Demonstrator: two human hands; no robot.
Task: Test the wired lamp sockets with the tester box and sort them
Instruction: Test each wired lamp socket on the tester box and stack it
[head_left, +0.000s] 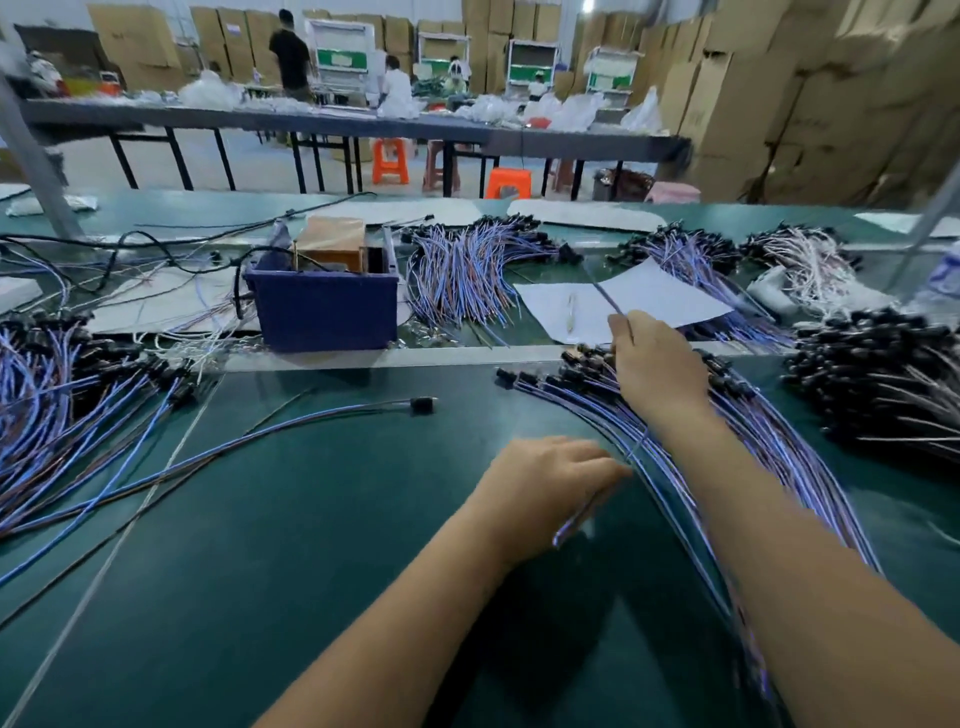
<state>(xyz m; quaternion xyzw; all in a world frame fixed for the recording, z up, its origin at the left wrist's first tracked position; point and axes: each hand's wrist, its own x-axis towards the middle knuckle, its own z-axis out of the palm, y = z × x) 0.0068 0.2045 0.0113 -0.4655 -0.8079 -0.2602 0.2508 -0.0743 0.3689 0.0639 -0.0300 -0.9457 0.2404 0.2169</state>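
On the green tabletop (322, 545), one blue tester box (324, 306) sits at eleven o'clock. The right hand (657, 371) pinches one thin wire above the socket bundle (675, 415); the left hand (550, 483), fingers curled, pinches another wire. One loose wired socket (422, 405) lies at ten o'clock.

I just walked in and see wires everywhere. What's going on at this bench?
A person is working through wired lamp sockets on a green bench. The right hand reaches into the bundle of sockets ahead and seems to pinch one thin wire. The left hand holds a wire's loose end near the bundle's tails. One lone socket lies apart, and the blue tester box sits untouched behind.
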